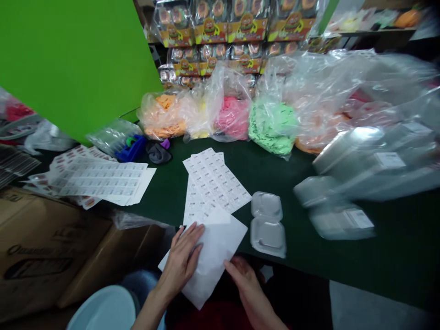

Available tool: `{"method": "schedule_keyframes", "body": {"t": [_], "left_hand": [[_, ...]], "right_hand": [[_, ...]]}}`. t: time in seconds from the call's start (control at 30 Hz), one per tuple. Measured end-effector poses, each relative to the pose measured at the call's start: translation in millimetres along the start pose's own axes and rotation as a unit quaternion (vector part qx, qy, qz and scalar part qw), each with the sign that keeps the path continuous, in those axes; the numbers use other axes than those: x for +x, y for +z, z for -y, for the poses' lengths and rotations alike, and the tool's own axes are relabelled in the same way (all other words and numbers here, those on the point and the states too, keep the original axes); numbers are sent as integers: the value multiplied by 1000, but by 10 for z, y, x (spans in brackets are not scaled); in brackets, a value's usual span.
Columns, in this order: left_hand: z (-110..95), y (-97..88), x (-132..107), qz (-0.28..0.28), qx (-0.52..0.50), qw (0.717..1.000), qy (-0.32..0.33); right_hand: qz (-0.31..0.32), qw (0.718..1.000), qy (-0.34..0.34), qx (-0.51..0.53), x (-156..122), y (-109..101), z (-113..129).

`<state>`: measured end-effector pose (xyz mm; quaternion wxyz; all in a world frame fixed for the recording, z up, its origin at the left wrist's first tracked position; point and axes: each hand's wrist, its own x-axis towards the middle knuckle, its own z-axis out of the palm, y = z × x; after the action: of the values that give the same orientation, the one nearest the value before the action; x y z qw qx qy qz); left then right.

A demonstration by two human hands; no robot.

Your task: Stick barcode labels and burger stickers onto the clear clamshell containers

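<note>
A blank white sheet of paper (pixel 215 250) overhangs the table's near edge at a slant. My left hand (pixel 182 256) lies on its left part, fingers stretched out and thumb a little apart. At the sheet's right edge, my right hand (pixel 242 275) pinches it, thumb on top and the other fingers mostly hidden below. Just beyond, printed label sheets (pixel 216 181) overlap one another, partly under the blank one. To the right of them lies an opened clear plastic clamshell box (pixel 267 224), its two halves flat on the table.
Stacked clear plastic boxes (pixel 374 160) fill the right side, blurred. Bags of orange, pink and green pieces (pixel 273 126) line the back, before packaged toys (pixel 211 30). More label sheets (pixel 103 178) and a blue tape dispenser (pixel 130 149) lie left, above cardboard boxes (pixel 41 256).
</note>
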<state>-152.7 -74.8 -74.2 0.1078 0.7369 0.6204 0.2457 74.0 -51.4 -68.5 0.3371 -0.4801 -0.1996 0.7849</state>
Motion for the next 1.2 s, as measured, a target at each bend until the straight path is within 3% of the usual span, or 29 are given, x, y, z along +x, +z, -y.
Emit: {"method": "schedule_keyframes", "body": {"t": [0.13, 0.27, 0.43, 0.6, 0.7, 0.8, 0.87, 0.97, 1.03, 1.13, 1.2], "left_hand": [[-81, -9, -50, -11, -43, 999, -8], [-155, -51, 72, -70, -126, 986, -79], [-291, -204, 181, -85, -180, 973, -113], [-392, -241, 206, -84, -186, 971, -125], [-442, -183, 240, -85, -307, 921, -223], [-518, -152, 282, -82, -430, 846, -305], [-577, -159, 300, -86, -444, 830, -326], [-634, -178, 301, -81, -418, 843, -328], [-633, -189, 284, -119, -345, 882, -300], [-589, -221, 233, -220, -147, 946, -187], [-559, -258, 191, -210, -69, 970, -104]], "right_hand": [[38, 998, 24, 50, 105, 187, 71], [84, 994, 59, 41, 168, 301, 66], [169, 980, 102, -8, 175, 106, 43], [170, 973, 48, -151, 167, -153, 148], [177, 962, 65, -196, 147, -218, 292], [198, 969, 62, -134, 97, -171, 451], [185, 979, 40, -74, 60, -91, 521], [121, 992, 26, -23, 44, 28, 530], [80, 996, 38, -1, 68, 68, 480], [60, 996, 55, 28, 119, 61, 387], [74, 995, 56, 38, 131, 38, 346]]}}
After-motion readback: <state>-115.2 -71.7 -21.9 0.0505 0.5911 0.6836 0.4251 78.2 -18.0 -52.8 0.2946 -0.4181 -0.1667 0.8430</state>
